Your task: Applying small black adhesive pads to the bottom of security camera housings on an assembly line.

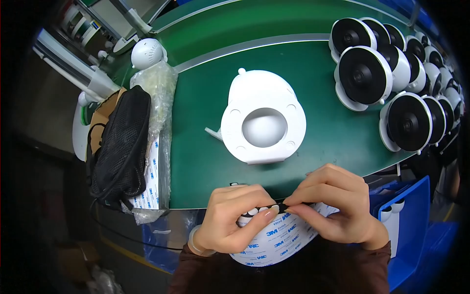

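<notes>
Holding a blue-printed white sheet [276, 242], the left hand [235, 218] sits beside the right hand [338, 203], which pinches a small black piece [282, 207]. All lie on the person's side of the rounded white plastic housing [262, 90].

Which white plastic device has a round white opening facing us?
The lone white plastic device midway across the green worktable. The clustered devices at right mostly show black round faces; the upper-left one is domed.
</notes>
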Motion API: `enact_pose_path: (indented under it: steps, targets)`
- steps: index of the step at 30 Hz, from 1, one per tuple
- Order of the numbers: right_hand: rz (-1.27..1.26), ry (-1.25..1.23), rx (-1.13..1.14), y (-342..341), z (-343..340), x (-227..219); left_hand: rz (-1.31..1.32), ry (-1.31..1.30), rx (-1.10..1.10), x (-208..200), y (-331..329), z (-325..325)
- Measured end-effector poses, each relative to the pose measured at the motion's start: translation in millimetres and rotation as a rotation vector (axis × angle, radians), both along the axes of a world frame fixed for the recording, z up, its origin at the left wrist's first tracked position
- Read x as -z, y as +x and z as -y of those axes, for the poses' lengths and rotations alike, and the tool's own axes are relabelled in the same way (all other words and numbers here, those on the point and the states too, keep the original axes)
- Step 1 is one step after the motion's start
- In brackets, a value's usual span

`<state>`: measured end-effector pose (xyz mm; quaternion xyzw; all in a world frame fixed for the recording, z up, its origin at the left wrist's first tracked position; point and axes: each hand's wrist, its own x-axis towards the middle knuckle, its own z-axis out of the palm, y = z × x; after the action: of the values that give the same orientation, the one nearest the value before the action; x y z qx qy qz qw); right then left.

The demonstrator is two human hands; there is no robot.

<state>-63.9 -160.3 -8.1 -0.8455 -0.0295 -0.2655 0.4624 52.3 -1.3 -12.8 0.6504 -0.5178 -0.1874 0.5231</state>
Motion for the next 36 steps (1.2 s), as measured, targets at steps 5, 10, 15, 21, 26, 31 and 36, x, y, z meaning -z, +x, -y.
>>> enact_pose_path:
  steps: [5, 10, 15, 21, 26, 31, 36]
  targets:
    - [-0.084, -0.028, 0.008, -0.8, -1.7, -4.2, 0.065, 0.019, -0.004, -0.4, -0.2, 0.1]
    - [-0.117, -0.028, -0.030, 2.2, -3.0, -5.7, 0.075, 0.058, -0.017, -1.4, 1.3, -3.8]
    - [-0.136, 0.007, -0.065, 8.1, -4.5, -8.3, 0.073, -0.043, -0.049, 1.8, 2.8, -7.8]
    - [-0.159, -0.076, -0.079, 12.9, -4.8, -10.3, -0.013, -0.048, -0.093, 1.1, 3.8, -8.9]
    - [-0.184, -0.083, -0.127, 17.8, -5.1, -13.8, 0.000, -0.039, -0.085, 2.3, 9.8, -12.6]
    - [0.063, -0.047, 0.013, 26.0, -7.0, -24.0, -0.009, -0.063, -0.281, 16.0, 17.8, -14.0]
    - [-0.070, -0.034, 0.192, 46.7, -20.1, -13.3, 0.003, -0.108, -0.199, 21.0, 23.6, 3.0]
